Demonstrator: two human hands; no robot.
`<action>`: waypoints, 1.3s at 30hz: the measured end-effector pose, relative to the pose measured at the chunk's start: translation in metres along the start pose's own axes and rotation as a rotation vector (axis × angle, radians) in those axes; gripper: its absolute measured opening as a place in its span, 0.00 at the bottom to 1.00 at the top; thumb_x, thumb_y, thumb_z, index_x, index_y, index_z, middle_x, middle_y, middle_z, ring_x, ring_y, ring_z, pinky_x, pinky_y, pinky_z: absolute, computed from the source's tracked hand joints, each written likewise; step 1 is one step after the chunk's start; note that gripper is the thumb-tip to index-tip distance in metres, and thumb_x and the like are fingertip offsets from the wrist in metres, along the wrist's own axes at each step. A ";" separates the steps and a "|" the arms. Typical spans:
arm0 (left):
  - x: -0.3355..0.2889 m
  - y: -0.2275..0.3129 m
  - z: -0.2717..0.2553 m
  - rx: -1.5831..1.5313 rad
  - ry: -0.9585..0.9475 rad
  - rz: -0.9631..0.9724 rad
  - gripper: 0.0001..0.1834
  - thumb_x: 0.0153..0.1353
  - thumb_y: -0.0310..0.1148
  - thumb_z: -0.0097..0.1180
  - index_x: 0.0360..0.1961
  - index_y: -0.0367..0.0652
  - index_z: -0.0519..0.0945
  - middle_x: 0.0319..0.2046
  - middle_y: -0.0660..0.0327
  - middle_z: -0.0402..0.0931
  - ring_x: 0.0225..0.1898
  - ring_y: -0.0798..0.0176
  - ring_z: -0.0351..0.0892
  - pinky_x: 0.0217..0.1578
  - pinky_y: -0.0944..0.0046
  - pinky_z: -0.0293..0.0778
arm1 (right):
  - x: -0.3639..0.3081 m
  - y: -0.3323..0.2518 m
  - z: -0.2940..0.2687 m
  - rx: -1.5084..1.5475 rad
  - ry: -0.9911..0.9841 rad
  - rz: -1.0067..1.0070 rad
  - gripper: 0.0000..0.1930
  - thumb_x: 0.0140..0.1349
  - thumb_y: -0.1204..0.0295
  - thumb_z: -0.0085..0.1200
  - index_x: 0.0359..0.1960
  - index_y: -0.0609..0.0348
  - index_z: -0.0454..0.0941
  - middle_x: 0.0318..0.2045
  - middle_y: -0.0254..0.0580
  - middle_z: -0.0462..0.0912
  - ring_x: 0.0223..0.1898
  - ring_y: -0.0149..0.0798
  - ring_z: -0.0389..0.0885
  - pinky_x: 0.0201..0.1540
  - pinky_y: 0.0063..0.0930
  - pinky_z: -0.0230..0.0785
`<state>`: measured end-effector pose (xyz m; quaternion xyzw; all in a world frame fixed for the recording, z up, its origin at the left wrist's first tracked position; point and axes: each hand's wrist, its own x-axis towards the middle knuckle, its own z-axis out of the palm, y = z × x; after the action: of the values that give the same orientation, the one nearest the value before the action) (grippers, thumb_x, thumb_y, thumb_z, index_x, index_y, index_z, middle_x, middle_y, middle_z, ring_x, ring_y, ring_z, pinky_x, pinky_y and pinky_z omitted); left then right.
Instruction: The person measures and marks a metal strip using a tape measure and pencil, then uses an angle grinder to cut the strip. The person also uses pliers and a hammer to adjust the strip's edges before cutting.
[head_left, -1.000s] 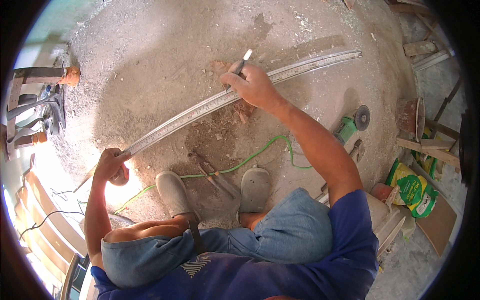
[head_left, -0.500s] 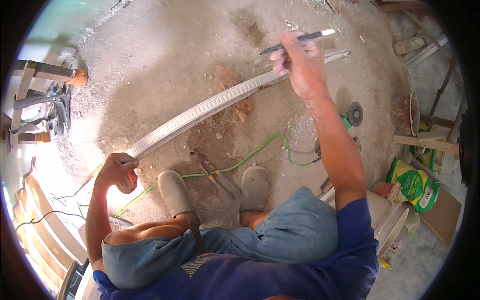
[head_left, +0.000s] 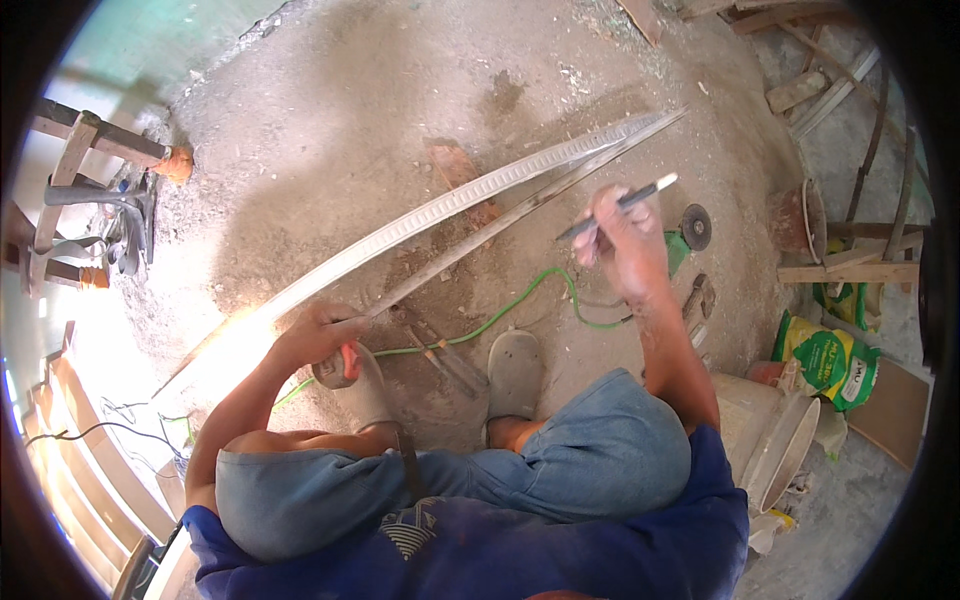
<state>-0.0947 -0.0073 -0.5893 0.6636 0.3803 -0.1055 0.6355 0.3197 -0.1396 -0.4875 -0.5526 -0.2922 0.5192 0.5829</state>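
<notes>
right hand (head_left: 628, 252) has come back off the strip since half a second ago, dropping toward the body with the slim grey-and-white pencil (head_left: 618, 207) clear of the metal; left hand (head_left: 322, 340) has moved in along the near end and a thin steel tape blade (head_left: 520, 215) now runs out along the work where none showed before.

long pale ribbed metal strip (head_left: 440, 208) lies flat on the dusty concrete floor (head_left: 380, 90), running diagonally from lower left to upper right, resting across a reddish brick (head_left: 455, 170); left-hand fingers are closed around a small orange-and-grey tape measure case (head_left: 338, 368) at the near end, just beside the strip; right-hand fingers are pinched shut on the pencil, tip pointing up and right, above the floor and apart from the strip.

risks as i read them:
- blade looks held from the case end only; far end near the strip's tip, can't tell if it is hooked; if it slips, any mark lands off
- strip is propped on the brick only partway along; pressing with the pencil could rock or flex it and shift the reading
- green cable (head_left: 520, 300) snakes between the grey sandals (head_left: 515, 372) and the green angle grinder (head_left: 685, 235) just beside the right hand; a foot shift could snag it and drag the grinder disc toward the wrist
- dark metal snips (head_left: 440, 350) lie open on the floor close to the feet; easy to step on
- glare at the near end washes out the blade; misread likely there
</notes>
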 end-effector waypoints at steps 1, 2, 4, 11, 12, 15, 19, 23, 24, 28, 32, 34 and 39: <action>0.004 0.006 0.005 -0.048 -0.005 0.009 0.19 0.67 0.43 0.59 0.28 0.36 0.82 0.23 0.62 0.79 0.29 0.70 0.76 0.32 0.63 0.73 | -0.007 0.009 0.000 -0.040 -0.052 0.039 0.12 0.74 0.63 0.54 0.35 0.58 0.78 0.25 0.40 0.84 0.21 0.28 0.80 0.25 0.23 0.74; 0.009 0.012 0.007 -0.067 -0.033 0.019 0.19 0.67 0.44 0.59 0.28 0.37 0.84 0.24 0.62 0.80 0.29 0.69 0.77 0.33 0.64 0.73 | -0.017 0.018 0.002 -0.085 -0.102 0.079 0.12 0.74 0.64 0.54 0.35 0.58 0.78 0.25 0.39 0.84 0.22 0.28 0.80 0.25 0.23 0.75; 0.020 0.015 0.014 -0.063 -0.011 0.026 0.19 0.67 0.44 0.59 0.29 0.37 0.84 0.24 0.62 0.81 0.29 0.70 0.78 0.33 0.65 0.74 | -0.034 0.028 0.015 -0.191 -0.171 0.236 0.11 0.73 0.64 0.55 0.36 0.58 0.79 0.26 0.39 0.84 0.23 0.27 0.80 0.26 0.22 0.75; 0.025 0.000 0.016 0.046 -0.110 -0.063 0.19 0.66 0.45 0.60 0.30 0.38 0.85 0.23 0.62 0.81 0.30 0.69 0.80 0.34 0.64 0.75 | -0.083 0.137 0.032 -0.118 -0.312 0.725 0.15 0.72 0.58 0.57 0.39 0.59 0.79 0.26 0.39 0.83 0.23 0.29 0.80 0.24 0.21 0.70; 0.022 -0.005 0.015 0.046 -0.100 -0.075 0.19 0.66 0.45 0.60 0.30 0.38 0.85 0.23 0.62 0.81 0.30 0.70 0.80 0.34 0.64 0.75 | -0.086 0.146 0.030 -0.101 -0.315 0.749 0.15 0.72 0.58 0.57 0.40 0.60 0.79 0.26 0.39 0.83 0.23 0.28 0.80 0.24 0.21 0.69; 0.018 -0.021 0.018 0.031 -0.088 -0.087 0.19 0.66 0.44 0.60 0.29 0.38 0.84 0.23 0.61 0.80 0.30 0.70 0.78 0.33 0.63 0.75 | -0.088 0.153 0.029 -0.084 -0.295 0.796 0.16 0.72 0.58 0.57 0.41 0.60 0.78 0.26 0.39 0.83 0.22 0.28 0.79 0.23 0.21 0.68; 0.020 -0.020 0.017 0.077 -0.108 -0.095 0.18 0.66 0.43 0.60 0.30 0.36 0.83 0.22 0.61 0.79 0.29 0.70 0.77 0.33 0.62 0.75 | -0.082 0.154 0.024 -0.058 -0.275 0.788 0.16 0.71 0.58 0.58 0.41 0.60 0.78 0.26 0.40 0.83 0.22 0.28 0.79 0.22 0.22 0.68; 0.022 -0.013 0.019 0.097 -0.128 -0.137 0.18 0.66 0.43 0.61 0.31 0.36 0.83 0.22 0.59 0.79 0.29 0.68 0.77 0.34 0.61 0.75 | -0.079 0.154 0.026 -0.130 -0.292 0.786 0.15 0.71 0.59 0.58 0.41 0.61 0.79 0.27 0.39 0.83 0.22 0.28 0.78 0.23 0.21 0.68; 0.023 -0.011 0.019 0.135 -0.118 -0.131 0.18 0.65 0.43 0.61 0.31 0.36 0.83 0.23 0.58 0.79 0.29 0.68 0.77 0.35 0.61 0.75 | -0.079 0.154 0.028 -0.153 -0.297 0.778 0.15 0.71 0.59 0.58 0.40 0.61 0.79 0.27 0.39 0.83 0.22 0.27 0.78 0.23 0.21 0.68; 0.022 0.002 0.016 0.224 -0.085 -0.147 0.17 0.65 0.42 0.62 0.33 0.36 0.84 0.25 0.56 0.80 0.30 0.66 0.79 0.35 0.59 0.76 | -0.075 0.158 0.033 -0.168 -0.340 0.694 0.15 0.71 0.59 0.57 0.39 0.61 0.80 0.28 0.39 0.83 0.23 0.27 0.78 0.22 0.21 0.68; 0.026 0.002 0.014 0.251 -0.096 -0.158 0.17 0.64 0.42 0.62 0.34 0.35 0.84 0.25 0.52 0.80 0.30 0.61 0.81 0.35 0.56 0.76 | -0.069 0.165 0.034 -0.156 -0.255 0.734 0.17 0.70 0.58 0.58 0.39 0.63 0.79 0.27 0.41 0.83 0.20 0.28 0.77 0.19 0.22 0.67; 0.029 -0.009 0.014 0.319 -0.031 -0.146 0.18 0.64 0.42 0.62 0.33 0.34 0.83 0.24 0.49 0.78 0.28 0.58 0.80 0.34 0.55 0.75 | -0.062 0.173 0.029 -0.132 -0.222 0.810 0.18 0.69 0.59 0.59 0.39 0.66 0.79 0.28 0.43 0.83 0.20 0.29 0.78 0.18 0.22 0.68; 0.031 -0.011 0.016 0.371 -0.009 -0.085 0.20 0.64 0.44 0.62 0.29 0.33 0.81 0.23 0.45 0.76 0.26 0.49 0.79 0.32 0.52 0.74 | -0.044 0.157 0.006 -0.130 -0.093 0.838 0.21 0.68 0.53 0.59 0.35 0.63 0.79 0.21 0.38 0.79 0.16 0.29 0.73 0.16 0.23 0.62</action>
<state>-0.0749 -0.0119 -0.6201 0.7521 0.3790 -0.2035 0.4992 0.2574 -0.2022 -0.6249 -0.6352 -0.1005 0.7159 0.2718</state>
